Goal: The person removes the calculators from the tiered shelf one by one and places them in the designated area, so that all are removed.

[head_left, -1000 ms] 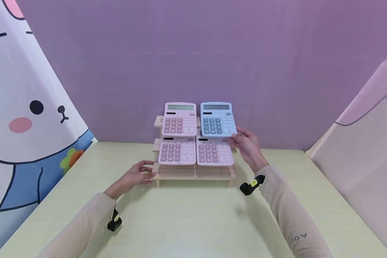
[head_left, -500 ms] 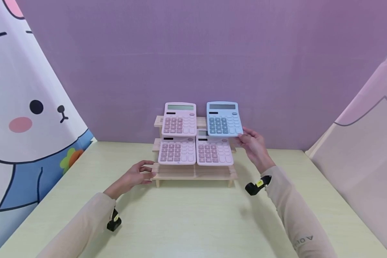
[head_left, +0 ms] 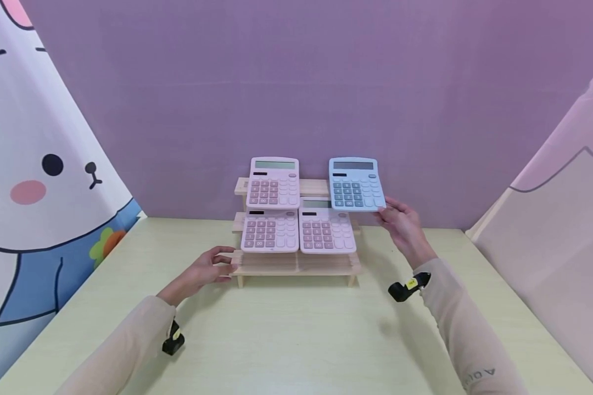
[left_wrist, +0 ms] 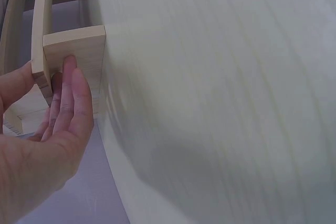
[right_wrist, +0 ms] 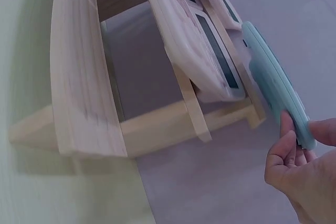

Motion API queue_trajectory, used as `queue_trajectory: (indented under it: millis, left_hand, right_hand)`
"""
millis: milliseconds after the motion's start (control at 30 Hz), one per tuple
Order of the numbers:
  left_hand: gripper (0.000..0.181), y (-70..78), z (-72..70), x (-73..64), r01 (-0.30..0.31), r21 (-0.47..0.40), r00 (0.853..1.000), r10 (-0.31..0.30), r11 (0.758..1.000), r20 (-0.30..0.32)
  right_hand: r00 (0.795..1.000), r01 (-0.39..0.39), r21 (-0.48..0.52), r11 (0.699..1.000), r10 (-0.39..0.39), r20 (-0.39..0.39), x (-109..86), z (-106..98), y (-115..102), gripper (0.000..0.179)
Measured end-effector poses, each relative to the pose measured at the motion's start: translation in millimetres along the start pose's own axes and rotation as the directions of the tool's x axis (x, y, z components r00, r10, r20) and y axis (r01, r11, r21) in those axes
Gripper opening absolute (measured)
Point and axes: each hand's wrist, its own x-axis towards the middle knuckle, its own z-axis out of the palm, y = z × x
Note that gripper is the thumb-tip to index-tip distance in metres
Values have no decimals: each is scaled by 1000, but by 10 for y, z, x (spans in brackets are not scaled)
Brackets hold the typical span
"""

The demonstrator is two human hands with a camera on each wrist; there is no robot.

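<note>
My right hand point(head_left: 402, 227) pinches a blue calculator point(head_left: 357, 184) at its lower right corner, thumb on one face and fingers behind in the right wrist view. The calculator is tilted, its keys facing me, off the right end of the top shelf. A tiered wooden display rack point(head_left: 296, 264) stands on the table. At its lowest shelf's left end, my left hand point(head_left: 200, 274) grips the board, with the thumb point(left_wrist: 16, 85) above and fingers point(left_wrist: 79, 93) underneath. One pink calculator point(head_left: 274, 182) leans on the top tier; two more, a left one point(head_left: 270, 233) and a right one point(head_left: 328, 233), lean below it.
Pale wood-look table point(head_left: 286, 340) surrounds the rack. A purple backdrop point(head_left: 296, 82) rises close behind. Cloth with a cartoon animal point(head_left: 54, 219) borders the left side, and a pale pink cloth point(head_left: 563, 230) the right.
My right hand has carried the blue calculator rightward, away from the top pink one, uncovering more of the top shelf and the lower right calculator's display. My left hand has stayed on the rack.
</note>
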Motion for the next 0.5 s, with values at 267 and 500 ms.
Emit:
queue_trajectory:
  millis: [267, 500]
  left_hand:
    - [59, 14, 2, -5, 8, 7, 1000, -8, 1000, -4]
    - [59, 9, 4, -7, 5, 3, 1000, -5, 1000, -8]
  right_hand:
    - [999, 21, 42, 999, -22, 24, -35, -159, -45, 32]
    - [1000, 1, 24, 1000, -2, 30, -97, -286, -92, 44]
